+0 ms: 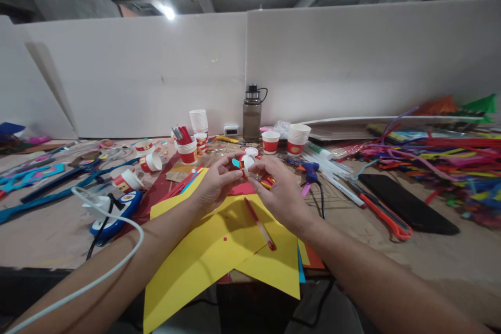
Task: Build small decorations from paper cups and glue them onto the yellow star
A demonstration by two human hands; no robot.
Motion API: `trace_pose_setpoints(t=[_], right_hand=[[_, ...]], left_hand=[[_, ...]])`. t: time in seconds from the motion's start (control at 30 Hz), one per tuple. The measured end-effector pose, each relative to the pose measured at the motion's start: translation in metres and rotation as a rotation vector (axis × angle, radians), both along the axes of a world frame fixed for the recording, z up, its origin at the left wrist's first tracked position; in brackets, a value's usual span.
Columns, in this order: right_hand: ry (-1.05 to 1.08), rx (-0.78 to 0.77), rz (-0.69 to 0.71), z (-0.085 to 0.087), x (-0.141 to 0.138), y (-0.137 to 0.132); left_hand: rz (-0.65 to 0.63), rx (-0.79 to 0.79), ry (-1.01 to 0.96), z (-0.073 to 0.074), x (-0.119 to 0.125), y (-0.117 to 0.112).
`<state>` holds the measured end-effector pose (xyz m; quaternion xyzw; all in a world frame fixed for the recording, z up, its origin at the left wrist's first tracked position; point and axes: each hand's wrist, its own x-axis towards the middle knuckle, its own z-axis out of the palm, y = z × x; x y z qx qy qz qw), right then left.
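Note:
My left hand [213, 183] and my right hand [282, 190] meet over the middle of the table, fingers closed around a small red and white paper cup [246, 160]. A teal strip of paper [236, 163] sticks out from the cup's left side, close to my left fingertips. Fingers hide part of the cup. Below my hands lie yellow paper sheets [195, 255], overlapping the table's front edge. A red pen [259, 223] rests slantwise on them. Just right of my right hand lies a blue and purple glue gun [310, 168].
Stacked paper cups [298, 138] and a water bottle [251, 117] stand at the back. Right are a red utility knife [385, 215], a black phone [407, 203] and colourful pipe cleaners [442, 156]. Left, a white cable [133, 250] crosses above my forearm near a blue power strip [121, 214].

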<state>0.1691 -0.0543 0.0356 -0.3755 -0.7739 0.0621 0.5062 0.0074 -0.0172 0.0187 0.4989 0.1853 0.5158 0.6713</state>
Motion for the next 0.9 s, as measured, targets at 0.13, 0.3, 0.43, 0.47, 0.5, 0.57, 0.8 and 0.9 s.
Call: trace_pose_setpoints(t=[0.13,0.3,0.43,0.47,0.5,0.57,0.8,0.9], right_hand=[[-0.006,-0.008,-0.005,0.0,-0.001,-0.001],[-0.019,0.012,-0.003,0.002,-0.001,-0.001],[-0.019,0.013,0.004,0.001,-0.001,-0.001],[-0.012,0.01,0.006,0.001,-0.001,-0.001],[-0.002,0.006,0.006,0.0,-0.001,-0.001],[0.022,-0.01,0.004,-0.001,0.0,0.0],[0.219,-0.15,-0.064,-0.003,0.005,0.008],[0.297,-0.257,-0.044,-0.006,0.006,0.015]], left_hand=[[-0.017,0.008,-0.021,-0.001,0.0,0.001],[-0.038,0.008,-0.019,0.0,-0.001,0.001],[-0.038,0.028,-0.008,0.0,-0.001,0.001],[-0.034,0.03,-0.01,0.001,-0.001,0.001],[-0.03,0.029,-0.013,0.001,-0.001,0.001],[-0.017,0.018,-0.026,0.001,-0.002,0.001],[-0.039,-0.084,-0.062,0.003,-0.003,0.001],[-0.063,-0.137,-0.031,0.002,-0.002,0.0]])
